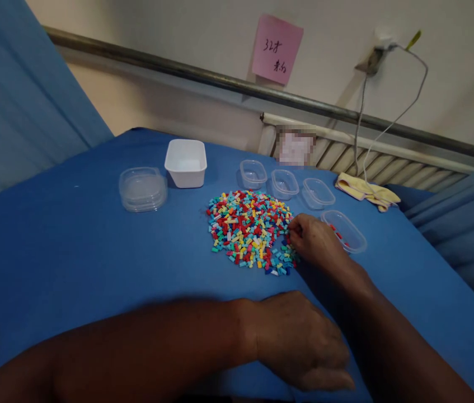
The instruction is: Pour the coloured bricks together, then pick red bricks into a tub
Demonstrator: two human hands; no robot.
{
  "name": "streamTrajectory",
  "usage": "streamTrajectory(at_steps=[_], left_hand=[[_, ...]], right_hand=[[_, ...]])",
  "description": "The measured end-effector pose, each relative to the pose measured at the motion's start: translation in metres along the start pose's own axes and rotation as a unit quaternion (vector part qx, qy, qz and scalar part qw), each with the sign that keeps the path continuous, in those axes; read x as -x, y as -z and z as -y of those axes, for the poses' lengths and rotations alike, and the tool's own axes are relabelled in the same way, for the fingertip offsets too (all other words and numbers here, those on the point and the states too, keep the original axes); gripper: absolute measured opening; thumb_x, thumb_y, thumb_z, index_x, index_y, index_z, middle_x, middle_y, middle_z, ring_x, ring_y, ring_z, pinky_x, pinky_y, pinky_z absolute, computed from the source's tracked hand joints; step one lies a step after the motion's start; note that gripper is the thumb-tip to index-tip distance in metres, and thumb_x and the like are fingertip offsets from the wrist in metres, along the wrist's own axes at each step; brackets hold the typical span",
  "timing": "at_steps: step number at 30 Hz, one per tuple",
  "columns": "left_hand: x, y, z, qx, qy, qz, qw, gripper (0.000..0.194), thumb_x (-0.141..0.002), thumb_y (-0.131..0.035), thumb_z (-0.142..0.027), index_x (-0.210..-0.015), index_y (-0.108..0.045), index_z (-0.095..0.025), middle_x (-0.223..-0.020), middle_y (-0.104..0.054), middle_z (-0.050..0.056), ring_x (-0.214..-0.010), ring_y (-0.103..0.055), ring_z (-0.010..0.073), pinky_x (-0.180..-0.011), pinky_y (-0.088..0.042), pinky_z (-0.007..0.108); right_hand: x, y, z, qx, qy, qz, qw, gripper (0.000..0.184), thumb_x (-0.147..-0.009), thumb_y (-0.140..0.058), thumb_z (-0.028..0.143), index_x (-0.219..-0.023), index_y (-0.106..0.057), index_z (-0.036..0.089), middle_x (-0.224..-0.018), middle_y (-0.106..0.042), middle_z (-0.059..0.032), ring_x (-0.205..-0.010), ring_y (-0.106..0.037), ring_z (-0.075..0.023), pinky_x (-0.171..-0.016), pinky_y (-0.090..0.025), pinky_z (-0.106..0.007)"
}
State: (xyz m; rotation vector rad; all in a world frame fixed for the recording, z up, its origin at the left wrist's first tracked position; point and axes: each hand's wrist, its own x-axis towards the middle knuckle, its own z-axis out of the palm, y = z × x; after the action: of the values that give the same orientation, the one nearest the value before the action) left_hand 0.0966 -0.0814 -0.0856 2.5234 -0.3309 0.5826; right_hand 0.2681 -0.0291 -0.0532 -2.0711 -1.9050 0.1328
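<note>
- My right hand (318, 240) was at the 3 o'clock edge of the pile (245, 226), its fingers bent inward at the pieces. I could not tell whether a piece sat between the fingertips; they were too dark and small in view.
- My left hand (306, 341) was at about 5 o'clock from the pile, nearer me and apart from it, back upward and fingers loosely curled. I could see nothing in it, but its palm was hidden.
- The pile was loose and mixed in colour on the blue cover (94, 252), with a thin patch toward 4 o'clock. I judged that loose edge the best place to work: a light pinch with the finger pads, one piece at a time, without pressing neighbours aside.
- Just beyond my right wrist, at 3 o'clock, the end tub (351, 231) held a few red pieces (338, 234). Its rim was close enough to the wrist to be knocked, so I thought a small lift safer than a sideways drag.
- Three clear tubs, at 12 (253, 176), 1 (285, 186) and 2 o'clock (319, 193), looked empty.
- The white tub (188, 178) was at 10 o'clock, the clear stack (143, 193) between 9 and 10, and the yellow cloth (358, 187) between 2 and 3.
</note>
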Motion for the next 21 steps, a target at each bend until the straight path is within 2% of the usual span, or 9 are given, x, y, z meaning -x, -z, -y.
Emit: streamTrajectory(at_steps=[3,8,11,13,16,18,21], left_hand=[[0.000,0.002,-0.001,-0.005,0.001,0.005,1.000,0.044,-0.109,-0.062,-0.049,-0.075,-0.072,-0.023,-0.079,-0.074,-0.001,-0.068,-0.063,0.0159,-0.053,-0.041,0.033],[-0.001,0.002,-0.002,-0.016,0.006,0.004,1.000,0.039,-0.106,-0.066,-0.046,-0.075,-0.072,-0.024,-0.079,-0.074,-0.001,-0.067,-0.063,0.0163,-0.051,-0.040,0.034],[-0.001,0.003,-0.002,-0.022,0.005,0.001,1.000,0.037,-0.103,-0.070,-0.047,-0.075,-0.072,-0.024,-0.079,-0.074,-0.001,-0.068,-0.064,0.0166,-0.050,-0.037,0.034],[0.000,0.004,-0.002,-0.025,0.005,0.001,1.000,0.038,-0.102,-0.072,-0.048,-0.073,-0.070,-0.024,-0.079,-0.075,-0.001,-0.067,-0.064,0.0165,-0.049,-0.036,0.034],[0.000,0.006,-0.003,-0.030,0.004,0.006,1.000,0.038,-0.101,-0.072,-0.048,-0.073,-0.069,-0.024,-0.080,-0.074,-0.001,-0.068,-0.065,0.0167,-0.050,-0.036,0.034],[0.000,0.007,-0.003,-0.033,0.004,0.014,0.999,0.037,-0.101,-0.072,-0.048,-0.073,-0.069,-0.024,-0.078,-0.074,-0.001,-0.068,-0.065,0.0170,-0.051,-0.037,0.034],[-0.001,0.008,-0.004,-0.033,0.007,0.022,0.999,0.036,-0.101,-0.073,-0.047,-0.073,-0.069,-0.024,-0.077,-0.073,-0.001,-0.068,-0.065,0.0168,-0.052,-0.039,0.034]], right_hand=[[-0.001,-0.001,-0.003,0.000,-0.012,-0.008,1.000,0.019,-0.095,-0.063,0.017,-0.110,-0.074,0.018,-0.097,-0.079,-0.0076,-0.084,-0.067,-0.0214,-0.072,-0.038,-0.031],[-0.004,-0.003,-0.005,0.023,0.030,0.009,0.999,0.016,-0.095,-0.064,0.019,-0.102,-0.078,0.019,-0.098,-0.080,-0.0098,-0.091,-0.070,-0.0237,-0.077,-0.041,-0.032],[-0.002,0.001,-0.003,0.002,0.039,-0.003,0.999,0.015,-0.093,-0.064,0.019,-0.099,-0.077,0.018,-0.093,-0.079,-0.0080,-0.086,-0.070,-0.0223,-0.075,-0.043,-0.031],[0.002,0.008,-0.006,-0.021,0.047,-0.029,0.998,0.015,-0.094,-0.063,0.022,-0.099,-0.077,0.019,-0.092,-0.079,-0.0071,-0.083,-0.070,-0.0211,-0.075,-0.045,-0.031],[0.010,0.026,-0.023,-0.027,0.037,-0.117,0.992,0.020,-0.095,-0.062,0.029,-0.104,-0.078,0.019,-0.096,-0.079,-0.0085,-0.084,-0.071,-0.0223,-0.078,-0.049,-0.033],[0.016,0.038,-0.042,0.007,-0.001,-0.175,0.985,0.025,-0.095,-0.061,0.032,-0.108,-0.079,0.019,-0.098,-0.080,-0.0101,-0.087,-0.072,-0.0248,-0.079,-0.051,-0.035],[0.021,0.048,-0.067,0.068,-0.058,-0.192,0.977,0.029,-0.096,-0.060,0.034,-0.111,-0.080,0.020,-0.104,-0.082,-0.0120,-0.091,-0.074,-0.0285,-0.080,-0.053,-0.039]])
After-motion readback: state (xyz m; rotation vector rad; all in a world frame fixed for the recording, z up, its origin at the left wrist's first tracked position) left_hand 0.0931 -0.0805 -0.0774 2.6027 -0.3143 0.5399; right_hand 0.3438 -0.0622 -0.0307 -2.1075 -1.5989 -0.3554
